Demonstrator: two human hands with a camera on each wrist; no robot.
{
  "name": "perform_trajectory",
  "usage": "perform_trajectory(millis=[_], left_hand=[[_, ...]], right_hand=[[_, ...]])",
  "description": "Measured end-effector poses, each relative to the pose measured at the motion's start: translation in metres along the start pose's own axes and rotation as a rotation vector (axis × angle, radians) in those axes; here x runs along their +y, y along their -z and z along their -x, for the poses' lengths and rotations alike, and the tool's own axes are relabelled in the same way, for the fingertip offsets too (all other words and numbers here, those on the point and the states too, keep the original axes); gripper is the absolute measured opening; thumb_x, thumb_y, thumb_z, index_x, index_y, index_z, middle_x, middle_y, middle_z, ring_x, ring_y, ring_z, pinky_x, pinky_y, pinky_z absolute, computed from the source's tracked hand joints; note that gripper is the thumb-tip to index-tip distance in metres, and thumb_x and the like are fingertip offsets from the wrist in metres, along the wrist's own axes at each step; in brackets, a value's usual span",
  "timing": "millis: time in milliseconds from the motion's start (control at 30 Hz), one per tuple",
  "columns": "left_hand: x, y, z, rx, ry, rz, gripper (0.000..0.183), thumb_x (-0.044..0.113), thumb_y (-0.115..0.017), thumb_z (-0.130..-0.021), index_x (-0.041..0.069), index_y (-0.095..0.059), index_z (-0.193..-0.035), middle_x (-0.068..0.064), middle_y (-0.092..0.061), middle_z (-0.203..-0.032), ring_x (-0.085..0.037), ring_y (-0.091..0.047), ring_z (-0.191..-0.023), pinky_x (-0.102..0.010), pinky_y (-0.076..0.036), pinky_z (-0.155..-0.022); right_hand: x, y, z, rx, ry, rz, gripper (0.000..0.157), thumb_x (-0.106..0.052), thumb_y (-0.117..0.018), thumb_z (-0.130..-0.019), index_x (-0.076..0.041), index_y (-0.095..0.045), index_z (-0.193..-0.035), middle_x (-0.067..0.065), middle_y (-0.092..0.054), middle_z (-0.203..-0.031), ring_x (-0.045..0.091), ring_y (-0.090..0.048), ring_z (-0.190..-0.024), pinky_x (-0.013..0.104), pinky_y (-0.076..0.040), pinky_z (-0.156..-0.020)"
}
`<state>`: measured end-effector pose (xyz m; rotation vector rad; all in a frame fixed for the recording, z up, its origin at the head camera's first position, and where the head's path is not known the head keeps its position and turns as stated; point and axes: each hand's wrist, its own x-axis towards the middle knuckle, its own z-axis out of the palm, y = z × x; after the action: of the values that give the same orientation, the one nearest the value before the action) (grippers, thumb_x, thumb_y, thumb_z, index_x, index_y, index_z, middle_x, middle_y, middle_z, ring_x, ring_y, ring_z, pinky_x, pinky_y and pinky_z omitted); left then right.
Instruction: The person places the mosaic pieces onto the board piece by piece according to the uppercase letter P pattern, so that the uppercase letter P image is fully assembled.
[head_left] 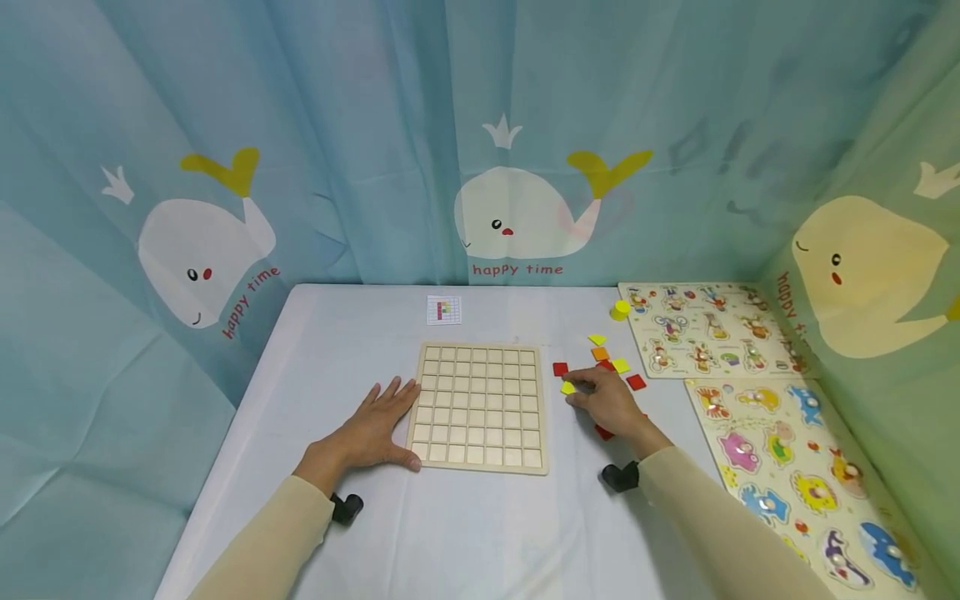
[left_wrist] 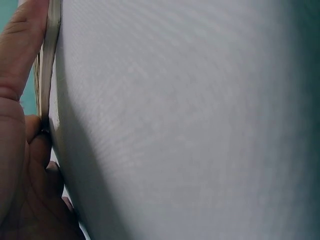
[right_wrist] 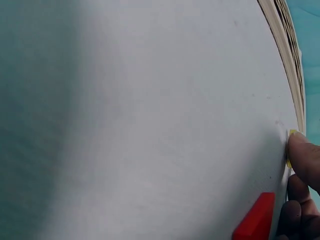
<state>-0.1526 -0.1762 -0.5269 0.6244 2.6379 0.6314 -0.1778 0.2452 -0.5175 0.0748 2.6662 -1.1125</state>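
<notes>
A pale wooden grid board (head_left: 480,408) with rows of square recesses lies flat on the table. My left hand (head_left: 371,429) rests at its left side, fingers spread, with the thumb near the lower left corner. The left wrist view shows that thumb (left_wrist: 20,55) against the board's edge (left_wrist: 49,65). To the right of the board, my right hand (head_left: 611,404) pinches a small yellow tile (head_left: 567,387) between thumb and finger. In the right wrist view the yellow tile (right_wrist: 289,150) is mostly covered by the thumb. A red tile (head_left: 560,368) lies just beyond that hand.
More loose tiles, such as an orange one (head_left: 599,353) and a red one (head_left: 636,382), lie around the right hand. Behind them stands a yellow cylinder (head_left: 620,310). A small pattern card (head_left: 444,310) lies beyond the board. Two picture puzzle boards (head_left: 708,329) cover the table's right side.
</notes>
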Motion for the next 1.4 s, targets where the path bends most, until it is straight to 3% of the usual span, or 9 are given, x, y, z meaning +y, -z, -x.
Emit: perform_trajectory(millis=[400,633,900,1033,1200,1400], left_hand=[[0.001,-0.001,0.0,0.002,0.0,-0.009,0.137,0.067,-0.09,-0.066,0.008,-0.021,-0.169,-0.008,-0.019,-0.177,-0.032,-0.005,-0.166,-0.051,0.001,-0.136],[-0.001,-0.002,-0.001,-0.003,-0.006,-0.019,0.136,0.066,-0.09,-0.067,0.008,-0.02,-0.169,-0.008,-0.018,-0.177,-0.032,-0.005,-0.166,-0.051,0.002,-0.136],[-0.001,-0.001,0.0,0.001,-0.002,-0.015,0.137,0.066,-0.09,-0.067,0.007,-0.021,-0.169,-0.01,-0.018,-0.177,-0.033,-0.006,-0.165,-0.052,0.001,-0.136],[0.0,0.0,0.0,0.001,-0.003,-0.014,0.136,0.065,-0.09,-0.067,0.007,-0.021,-0.169,-0.011,-0.019,-0.177,-0.034,-0.006,-0.165,-0.052,0.001,-0.136],[0.002,-0.001,0.0,0.0,0.006,-0.013,0.136,0.065,-0.091,-0.067,0.007,-0.021,-0.169,-0.01,-0.019,-0.177,-0.033,-0.006,-0.166,-0.052,0.001,-0.136],[0.005,-0.001,0.0,-0.003,0.009,-0.011,0.136,0.064,-0.091,-0.068,0.005,-0.021,-0.168,-0.011,-0.019,-0.176,-0.033,-0.004,-0.165,-0.053,0.001,-0.135]], right_hand=[[0.002,0.005,-0.001,-0.01,0.017,0.058,0.038,-0.011,-0.076,-0.096,-0.01,-0.071,-0.134,0.016,-0.063,-0.139,0.035,-0.055,-0.124,0.054,-0.052,-0.112],[0.001,0.002,-0.001,0.006,0.053,0.09,0.043,-0.015,-0.081,-0.093,-0.013,-0.072,-0.135,0.011,-0.067,-0.122,0.029,-0.056,-0.109,0.043,-0.054,-0.095],[0.0,-0.005,-0.002,0.076,0.086,0.1,0.031,-0.012,-0.082,-0.091,-0.01,-0.08,-0.122,0.009,-0.069,-0.107,0.027,-0.055,-0.096,0.033,-0.046,-0.079],[-0.001,-0.005,-0.001,0.082,0.074,0.088,0.031,-0.013,-0.081,-0.092,-0.01,-0.079,-0.123,0.01,-0.069,-0.11,0.027,-0.056,-0.099,0.034,-0.048,-0.082],[-0.004,0.0,0.001,0.066,0.015,0.019,0.037,-0.019,-0.077,-0.097,-0.01,-0.073,-0.132,0.014,-0.067,-0.125,0.03,-0.057,-0.11,0.042,-0.056,-0.095],[-0.009,0.005,0.002,0.108,0.05,-0.064,0.035,-0.018,-0.073,-0.1,-0.013,-0.072,-0.135,0.016,-0.069,-0.136,0.034,-0.063,-0.12,0.046,-0.061,-0.097]])
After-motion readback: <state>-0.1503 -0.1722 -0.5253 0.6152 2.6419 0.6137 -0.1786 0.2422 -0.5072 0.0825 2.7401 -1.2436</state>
